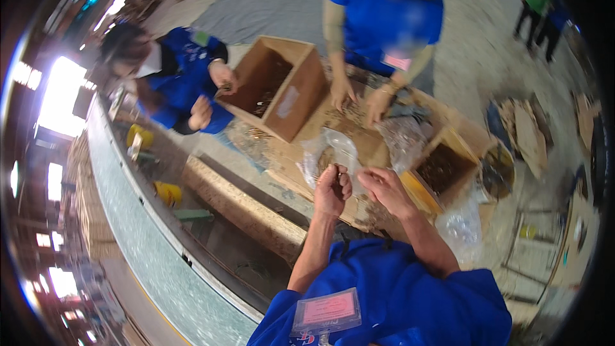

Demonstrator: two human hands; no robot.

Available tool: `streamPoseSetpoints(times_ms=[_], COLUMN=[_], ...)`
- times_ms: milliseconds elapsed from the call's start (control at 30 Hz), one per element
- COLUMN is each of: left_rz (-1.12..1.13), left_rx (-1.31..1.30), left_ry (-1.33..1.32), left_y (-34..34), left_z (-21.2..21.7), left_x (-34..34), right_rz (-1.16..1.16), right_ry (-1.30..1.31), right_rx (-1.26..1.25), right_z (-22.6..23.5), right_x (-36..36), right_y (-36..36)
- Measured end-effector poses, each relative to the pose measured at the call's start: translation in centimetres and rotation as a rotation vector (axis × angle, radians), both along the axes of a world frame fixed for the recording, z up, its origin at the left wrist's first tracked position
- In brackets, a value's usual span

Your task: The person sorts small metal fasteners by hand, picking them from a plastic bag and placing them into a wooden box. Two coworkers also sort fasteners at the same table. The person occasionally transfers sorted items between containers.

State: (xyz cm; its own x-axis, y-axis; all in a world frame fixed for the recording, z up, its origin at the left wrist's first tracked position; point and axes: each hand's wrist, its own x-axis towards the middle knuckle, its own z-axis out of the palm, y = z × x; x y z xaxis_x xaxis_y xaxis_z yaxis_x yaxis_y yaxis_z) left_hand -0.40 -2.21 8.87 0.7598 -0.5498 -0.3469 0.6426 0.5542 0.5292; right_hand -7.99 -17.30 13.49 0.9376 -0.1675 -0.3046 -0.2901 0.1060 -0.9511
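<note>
Hands meet above the worktable (359, 147): left hand (332, 189) pinches a clear plastic bag (338, 147) extending away from it; right hand (384, 187), fingers curled, touches its side.

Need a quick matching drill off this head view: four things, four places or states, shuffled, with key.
Things
1. clear plastic bag
2. large cardboard box
3. small open box
4. yellow container

Places or states
A. low at the left, beside the long wooden beam
B. tilted on the table, between the two co-workers
C. just ahead of the person's left hand and right hand
D. right of the right hand, filled with small dark pieces

Pairs: 1-C, 2-B, 3-D, 4-A
</note>
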Motion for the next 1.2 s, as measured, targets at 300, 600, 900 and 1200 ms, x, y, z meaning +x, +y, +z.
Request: streamPoseSetpoints(times_ms=[300, 600, 900, 1200], left_rz=[-0.437, -0.373, -0.157, -0.396], left_rx=[0.202, 0.254, 0.555, 0.776], left_ry=[0.021, 0.161, -0.503, -0.687], left_y=[-0.5, -1.0, -2.0, -2.4], left_z=[0.0, -0.9, -0.5, 1.7], left_x=[-2.1, -2.0, -2.5, -3.1], right_rz=[0.087, 0.207, -0.221, -0.388], right_ry=[-0.111, -0.145, 0.154, -0.136], right_rx=[-0.029, -0.350, 0.885, 1.027], right_z=[-3.5, -4.0, -6.2, -7.9], right_x=[0.6, 0.6, -0.9, -1.4], right_y=[-2.1, -2.8, -1.0, -1.2])
